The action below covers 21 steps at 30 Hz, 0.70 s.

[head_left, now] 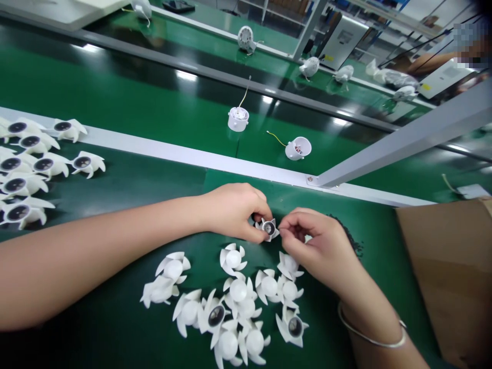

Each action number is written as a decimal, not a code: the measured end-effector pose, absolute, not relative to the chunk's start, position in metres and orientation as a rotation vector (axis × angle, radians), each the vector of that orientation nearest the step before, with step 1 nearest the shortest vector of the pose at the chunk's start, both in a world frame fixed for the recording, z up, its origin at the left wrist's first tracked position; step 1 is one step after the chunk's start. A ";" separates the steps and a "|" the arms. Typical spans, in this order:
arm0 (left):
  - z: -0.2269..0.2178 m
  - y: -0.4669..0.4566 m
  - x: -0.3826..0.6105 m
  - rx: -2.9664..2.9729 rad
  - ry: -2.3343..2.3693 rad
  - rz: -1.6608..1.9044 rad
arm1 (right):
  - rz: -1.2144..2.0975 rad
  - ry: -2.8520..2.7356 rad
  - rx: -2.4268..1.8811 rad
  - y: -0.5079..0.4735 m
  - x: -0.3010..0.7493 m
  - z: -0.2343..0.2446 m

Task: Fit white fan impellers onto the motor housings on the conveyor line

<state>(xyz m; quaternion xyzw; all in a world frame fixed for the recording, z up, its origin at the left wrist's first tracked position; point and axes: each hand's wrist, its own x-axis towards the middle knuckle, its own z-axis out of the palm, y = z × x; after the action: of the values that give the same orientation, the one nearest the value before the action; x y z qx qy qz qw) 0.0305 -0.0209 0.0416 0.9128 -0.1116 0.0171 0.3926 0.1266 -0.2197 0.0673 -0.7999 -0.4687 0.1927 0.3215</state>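
My left hand (240, 212) grips a small white fan blade wheel (269, 228), its dark-ringed hub facing up, between thumb and fingers. Close on its right, my right hand (313, 236) has thumb and forefinger pinched together at the wheel's edge; whatever is in that pinch is too small to make out. Several more white fan wheels (238, 290) lie loosely below my hands, most with the smooth hub upward. Among them, one fan wheel (295, 326) shows its dark hub ring. A pile of tiny black parts (349, 236) is partly hidden behind my right hand.
Rows of fan wheels (44, 165) stand at the left. Past a white rail (172, 154), two white motor housings (238, 119) with wires sit on the green belt. A grey post (403, 133) slants up at right, above a cardboard box (449, 277). Someone's arm (434, 62) shows far right.
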 end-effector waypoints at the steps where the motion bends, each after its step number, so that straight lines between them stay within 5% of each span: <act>1: 0.041 -0.021 0.030 2.324 -0.285 0.056 | 0.493 -1.259 -2.087 -0.216 0.122 0.065; 21: 0.042 -0.022 0.031 2.341 -0.229 0.062 | -0.334 -2.037 -2.076 -0.227 0.104 0.067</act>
<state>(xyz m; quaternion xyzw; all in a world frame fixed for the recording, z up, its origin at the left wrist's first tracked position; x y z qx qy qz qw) 0.0308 -0.0224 0.0424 0.9186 -0.0897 0.0242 0.3841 0.1041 -0.2268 0.0670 -0.7051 -0.6918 -0.1134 0.1067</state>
